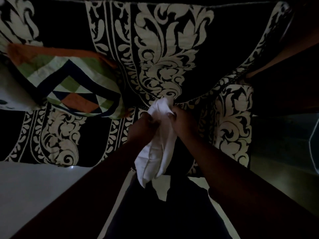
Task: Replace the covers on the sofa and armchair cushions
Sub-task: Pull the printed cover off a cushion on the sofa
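Gripping the white cover (156, 144) near its top, the left hand (144, 125) and right hand (181, 121) hold it bunched over the sofa (172, 49). It hangs towards the floor (34, 183). To do well, I think they should find the opening edge and spread it wide; a patchwork cushion (72, 87) lies left.

Head camera looks steeply down, close over the patterned sofa (164, 49).

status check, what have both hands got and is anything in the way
Left hand and right hand both grip bunched white fabric cover. Black-and-cream floral sofa ahead. Patchwork geometric cushion lies left, apart.
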`<state>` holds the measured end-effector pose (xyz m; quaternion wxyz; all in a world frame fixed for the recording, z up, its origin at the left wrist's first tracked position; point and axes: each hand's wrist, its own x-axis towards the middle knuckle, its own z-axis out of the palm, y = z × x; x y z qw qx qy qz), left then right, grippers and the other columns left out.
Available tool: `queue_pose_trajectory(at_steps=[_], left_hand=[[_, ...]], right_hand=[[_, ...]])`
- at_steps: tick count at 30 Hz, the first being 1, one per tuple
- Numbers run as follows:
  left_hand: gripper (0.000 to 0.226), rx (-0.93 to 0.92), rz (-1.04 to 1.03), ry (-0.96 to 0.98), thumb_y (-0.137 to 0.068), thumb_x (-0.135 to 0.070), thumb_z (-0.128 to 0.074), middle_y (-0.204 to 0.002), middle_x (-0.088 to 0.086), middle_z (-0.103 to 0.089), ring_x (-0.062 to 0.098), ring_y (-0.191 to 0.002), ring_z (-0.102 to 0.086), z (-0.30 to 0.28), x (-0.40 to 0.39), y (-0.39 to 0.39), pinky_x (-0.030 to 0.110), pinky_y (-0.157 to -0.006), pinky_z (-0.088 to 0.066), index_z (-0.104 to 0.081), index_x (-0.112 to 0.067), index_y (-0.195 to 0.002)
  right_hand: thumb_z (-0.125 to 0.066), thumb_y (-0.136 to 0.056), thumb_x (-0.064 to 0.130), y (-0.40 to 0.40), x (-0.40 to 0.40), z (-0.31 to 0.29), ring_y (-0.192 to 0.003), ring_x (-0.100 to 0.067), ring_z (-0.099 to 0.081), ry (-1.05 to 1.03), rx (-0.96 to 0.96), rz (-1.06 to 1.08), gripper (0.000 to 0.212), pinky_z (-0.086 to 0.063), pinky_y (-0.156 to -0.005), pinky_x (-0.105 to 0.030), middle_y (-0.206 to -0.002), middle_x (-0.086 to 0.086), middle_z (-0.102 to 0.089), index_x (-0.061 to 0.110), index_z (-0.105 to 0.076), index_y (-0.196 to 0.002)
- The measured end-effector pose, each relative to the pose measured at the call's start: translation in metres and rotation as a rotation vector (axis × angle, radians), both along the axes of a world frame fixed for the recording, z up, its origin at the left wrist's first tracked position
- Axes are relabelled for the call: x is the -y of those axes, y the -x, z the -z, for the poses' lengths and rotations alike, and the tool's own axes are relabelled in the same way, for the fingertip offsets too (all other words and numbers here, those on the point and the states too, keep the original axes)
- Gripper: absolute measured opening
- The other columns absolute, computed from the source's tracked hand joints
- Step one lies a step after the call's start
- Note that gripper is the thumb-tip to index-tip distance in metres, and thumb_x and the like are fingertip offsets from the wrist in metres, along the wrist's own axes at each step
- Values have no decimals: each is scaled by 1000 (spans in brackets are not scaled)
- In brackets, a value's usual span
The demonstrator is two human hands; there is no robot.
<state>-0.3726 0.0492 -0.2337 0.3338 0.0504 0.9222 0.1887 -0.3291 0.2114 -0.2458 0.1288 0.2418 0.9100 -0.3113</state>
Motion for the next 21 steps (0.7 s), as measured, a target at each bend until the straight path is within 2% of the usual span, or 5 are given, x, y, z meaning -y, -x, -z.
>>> queue_pose_trajectory(at_steps=[2,5,9,14,21], left_hand=[[51,79,77,-41,-93,-60,-55,-101,-6,-62,16,-87,-62,5,-3,12,35,-77,-51,-51,-19,-124],[44,95,256,-4,-96,-55,-53,-100,-3,-66,17,-87,-62,18,-7,23,33,-73,-47,-56,-18,-119],[48,132,295,-40,-93,-59,-57,-89,-6,-59,15,-82,-57,26,-9,17,33,-72,-47,-57,-17,-116],[51,98,277,105,-84,-75,-55,-81,-7,-66,13,-78,-63,33,-1,20,36,-77,-54,-62,-25,-94],[45,167,315,82,-90,-66,-56,-93,-6,-70,14,-90,-64,37,8,36,35,-84,-52,-71,-24,-98]], right_hand=[[-55,-100,37,4,-1,0,-98,-24,-68,-29,-9,-65,27,-49,-80,-32,-104,-3,-73,18,-64,-117],[-54,-98,34,13,2,1,-97,-26,-67,-66,-20,-56,33,-50,-78,-34,-106,-6,-70,16,-57,-125],[-54,-97,52,24,-1,4,-87,-27,-67,-93,-17,-10,46,-53,-73,-38,-99,-8,-69,12,-52,-119],[-47,-103,44,36,-14,6,-102,-30,-68,-173,25,-173,35,-52,-82,-39,-110,-8,-71,21,-57,-128],[-50,-103,43,37,-21,3,-107,-26,-67,-70,-33,-118,33,-49,-85,-32,-113,-4,-73,24,-62,-127]])
